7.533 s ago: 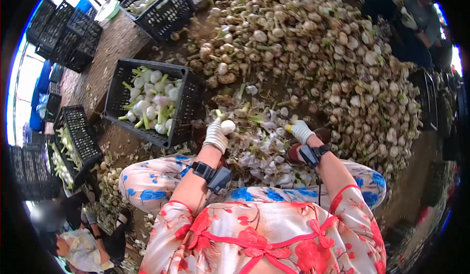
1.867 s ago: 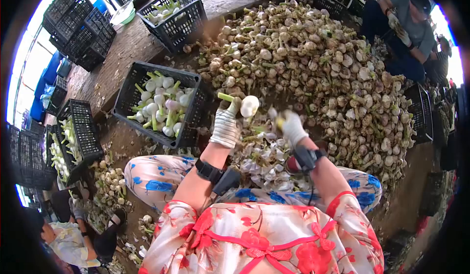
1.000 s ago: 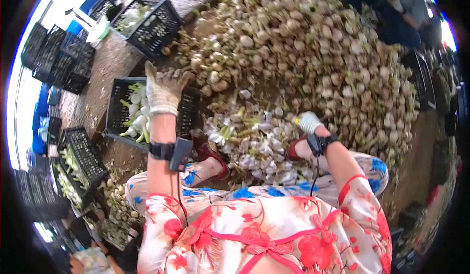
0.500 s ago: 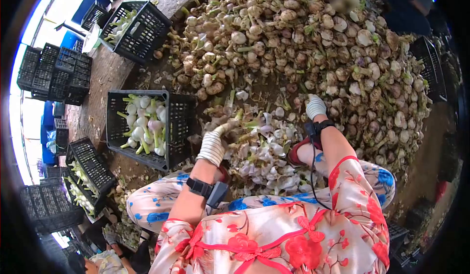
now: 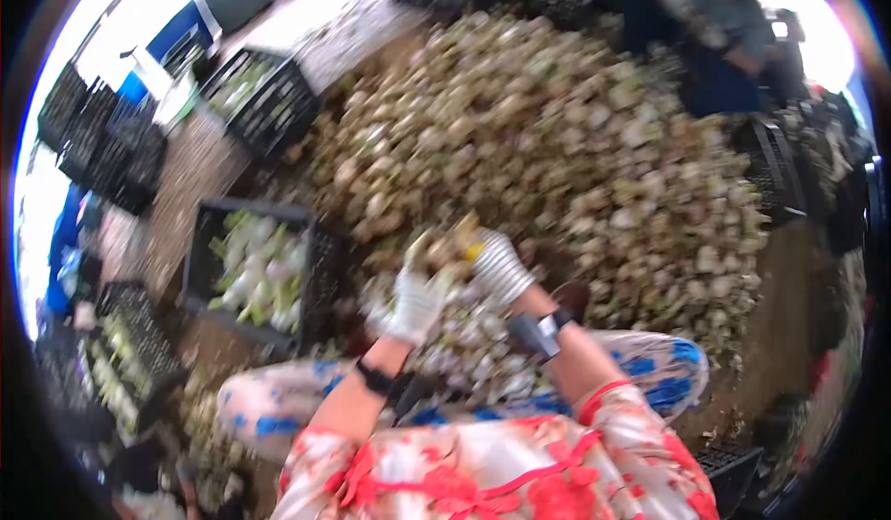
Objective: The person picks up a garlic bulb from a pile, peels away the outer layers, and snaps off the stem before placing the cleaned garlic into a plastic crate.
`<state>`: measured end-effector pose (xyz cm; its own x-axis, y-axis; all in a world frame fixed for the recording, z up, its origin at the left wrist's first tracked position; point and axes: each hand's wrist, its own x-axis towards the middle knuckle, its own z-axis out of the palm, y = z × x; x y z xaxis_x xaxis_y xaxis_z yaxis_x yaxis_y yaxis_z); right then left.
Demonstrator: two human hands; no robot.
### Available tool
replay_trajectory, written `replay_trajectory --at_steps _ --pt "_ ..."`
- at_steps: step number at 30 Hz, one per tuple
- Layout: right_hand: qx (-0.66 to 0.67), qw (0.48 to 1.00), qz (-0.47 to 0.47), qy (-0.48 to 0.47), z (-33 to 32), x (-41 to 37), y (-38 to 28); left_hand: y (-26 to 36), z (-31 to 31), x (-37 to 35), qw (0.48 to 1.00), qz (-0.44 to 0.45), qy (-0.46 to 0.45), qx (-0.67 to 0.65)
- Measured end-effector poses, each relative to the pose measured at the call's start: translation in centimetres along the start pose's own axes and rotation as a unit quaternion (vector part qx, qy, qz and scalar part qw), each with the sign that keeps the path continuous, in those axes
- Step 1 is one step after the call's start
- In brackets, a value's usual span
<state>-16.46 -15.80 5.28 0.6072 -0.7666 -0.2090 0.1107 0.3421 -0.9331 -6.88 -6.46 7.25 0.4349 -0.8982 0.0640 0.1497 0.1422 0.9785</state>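
One garlic bulb (image 5: 443,252), gripped in our left hand (image 5: 418,302); our right hand (image 5: 499,267), grip unclear. We judge early peeling, next needing steady support.

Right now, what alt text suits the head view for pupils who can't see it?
A gloved left hand and right hand are close together at a garlic bulb, blurred, above pale peelings. Beyond lies a garlic heap; at left, a black crate holds white bulbs.

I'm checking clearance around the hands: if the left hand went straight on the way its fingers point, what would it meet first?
Probably the garlic heap, at its near edge, ahead of the left hand; with blur and unclear depth, it might pass above.
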Motion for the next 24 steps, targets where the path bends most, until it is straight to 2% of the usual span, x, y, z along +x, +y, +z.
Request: replay_trajectory --at_steps 1,3,5,7,9,11,13,15,17,19,21,22,24 --pt "-0.005 0.999 -0.037 0.012 0.5 -1.0 -0.5 1.4 0.3 -0.7 0.999 -0.033 -0.002 -0.024" --pt "0.020 0.998 0.051 -0.010 0.8 -1.4 -0.1 1.1 -0.8 -1.4 0.995 -0.071 -0.021 -0.059" --pt "0.051 0.998 0.007 -0.034 1.6 -2.5 -1.3 -0.2 -1.8 -1.4 0.985 -0.088 -0.020 -0.148" --pt "-0.001 0.999 0.034 -0.026 1.8 -3.7 -2.7 0.3 -2.3 -1.7 0.986 -0.070 -0.032 -0.148" --pt "-0.010 0.999 -0.005 -0.035 1.5 -3.5 -1.9 1.1 -2.7 -1.8 0.966 -0.149 -0.074 -0.198" --pt "-0.012 0.999 0.006 -0.035 1.5 -3.7 -1.9 1.6 -2.6 -1.8 0.962 -0.160 -0.064 -0.210" --pt "-0.037 0.999 0.008 -0.036 1.8 -4.5 -2.7 1.2 -3.4 -1.3 0.921 -0.208 -0.155 -0.291" --pt "-0.039 0.998 0.021 -0.033 2.0 -4.8 -3.1 0.2 -3.6 -1.3 0.911 -0.237 -0.157 -0.299" --pt "-0.069 0.995 0.065 -0.014 2.7 -5.7 -4.4 -1.3 -3.7 -1.4 0.873 -0.281 -0.060 -0.394" --pt "-0.067 0.995 0.065 -0.021 2.5 -5.5 -4.0 0.6 -3.4 -1.6 0.869 -0.288 -0.088 -0.393" --pt "-0.058 0.995 0.070 -0.031 2.1 -5.2 -3.1 1.8 -3.0 -1.9 0.960 -0.213 -0.045 -0.176" --pt "-0.062 0.993 0.075 -0.066 1.6 -5.1 -2.9 2.3 -2.9 -2.5 0.976 -0.156 -0.050 -0.146" --pt "-0.057 0.994 0.056 -0.073 1.6 -5.2 -2.6 1.3 -2.9 -3.0 0.987 -0.104 -0.063 -0.109"
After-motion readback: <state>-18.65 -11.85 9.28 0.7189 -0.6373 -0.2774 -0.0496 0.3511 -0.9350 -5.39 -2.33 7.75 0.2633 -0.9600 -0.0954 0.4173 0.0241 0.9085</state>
